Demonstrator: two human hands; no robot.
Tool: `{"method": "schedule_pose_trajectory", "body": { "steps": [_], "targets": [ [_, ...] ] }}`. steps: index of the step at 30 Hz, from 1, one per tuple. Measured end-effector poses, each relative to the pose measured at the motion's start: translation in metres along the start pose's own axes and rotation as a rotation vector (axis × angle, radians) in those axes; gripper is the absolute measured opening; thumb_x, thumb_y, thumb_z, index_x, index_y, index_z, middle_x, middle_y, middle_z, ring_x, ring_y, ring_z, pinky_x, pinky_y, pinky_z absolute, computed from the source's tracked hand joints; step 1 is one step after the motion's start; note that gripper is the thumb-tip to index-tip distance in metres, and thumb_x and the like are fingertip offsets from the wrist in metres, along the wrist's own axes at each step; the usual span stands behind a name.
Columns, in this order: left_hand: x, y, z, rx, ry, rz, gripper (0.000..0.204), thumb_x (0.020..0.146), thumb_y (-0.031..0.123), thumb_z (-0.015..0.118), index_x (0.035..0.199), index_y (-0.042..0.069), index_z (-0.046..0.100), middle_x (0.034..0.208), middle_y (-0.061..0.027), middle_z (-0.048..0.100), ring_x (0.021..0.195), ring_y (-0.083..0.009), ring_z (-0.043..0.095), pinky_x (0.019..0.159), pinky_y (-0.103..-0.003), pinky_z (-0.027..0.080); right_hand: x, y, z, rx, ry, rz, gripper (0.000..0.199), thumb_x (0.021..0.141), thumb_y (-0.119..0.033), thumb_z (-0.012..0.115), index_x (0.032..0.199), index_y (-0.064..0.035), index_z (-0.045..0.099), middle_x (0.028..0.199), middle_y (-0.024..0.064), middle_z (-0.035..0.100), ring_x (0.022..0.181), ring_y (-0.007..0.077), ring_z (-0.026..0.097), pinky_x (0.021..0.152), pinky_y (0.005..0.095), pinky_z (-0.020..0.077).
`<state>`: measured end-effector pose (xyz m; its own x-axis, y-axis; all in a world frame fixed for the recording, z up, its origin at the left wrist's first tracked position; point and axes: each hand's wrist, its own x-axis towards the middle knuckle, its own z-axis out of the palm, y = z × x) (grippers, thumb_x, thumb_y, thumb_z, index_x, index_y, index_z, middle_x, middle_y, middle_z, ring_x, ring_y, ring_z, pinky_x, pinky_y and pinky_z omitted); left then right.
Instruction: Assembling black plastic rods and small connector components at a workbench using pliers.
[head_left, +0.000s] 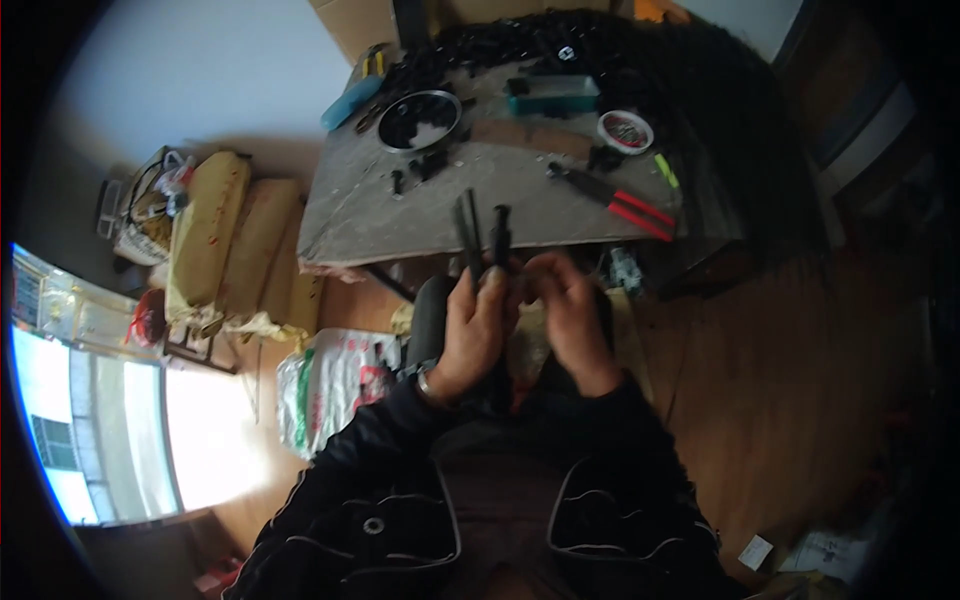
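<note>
Black rod point(502, 232) sits in my left hand point(472, 335), in front of my lap, its long axis running away from me and its knobbed far end pointing at the grey table point(345, 215). Against the tabletop I see that end, but whether it touches I can't tell. Just left of it, two thin dark strips point(468, 232) point the same way, their far ends leaning slightly left. My left fingers are wrapped around the lot, thumb uppermost, hiding the middle; where the near ends stop is lost against my dark clothes. My right hand point(568, 310) is just beside, fingers curled and blurred; whether they grip anything, I can't tell.
</note>
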<state>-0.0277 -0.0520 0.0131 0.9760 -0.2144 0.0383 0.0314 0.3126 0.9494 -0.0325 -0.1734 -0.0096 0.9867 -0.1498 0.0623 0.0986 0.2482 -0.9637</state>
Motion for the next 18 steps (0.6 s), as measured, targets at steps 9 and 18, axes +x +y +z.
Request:
{"method": "schedule_pose_trajectory", "body": {
  "steps": [9,18],
  "targets": [
    [0.003,-0.009,-0.015,0.046,-0.091,0.070,0.030,0.102,0.022,0.041,0.123,0.001,0.049,0.067,0.0036,0.046,0.054,-0.0039,0.040,0.048,-0.020,0.032,0.047,-0.024,-0.059,-0.855,0.248,-0.634,0.005,0.085,-0.006,0.063,0.087,-0.0036,0.059,0.079,0.0095,0.060,0.075,0.0230,0.060,0.069,0.0321,0.0472],
    [0.010,-0.007,-0.015,-0.045,-0.194,-0.060,0.037,0.100,0.040,0.045,0.106,0.004,0.047,0.060,-0.0013,0.040,0.048,-0.0130,0.044,0.046,-0.026,0.041,0.095,-0.028,-0.119,-1.567,0.169,-0.637,0.023,0.074,-0.027,0.073,0.077,-0.0112,0.057,0.085,0.0035,0.054,0.090,0.0245,0.049,0.081,0.0401,0.0342]
  ]
}}
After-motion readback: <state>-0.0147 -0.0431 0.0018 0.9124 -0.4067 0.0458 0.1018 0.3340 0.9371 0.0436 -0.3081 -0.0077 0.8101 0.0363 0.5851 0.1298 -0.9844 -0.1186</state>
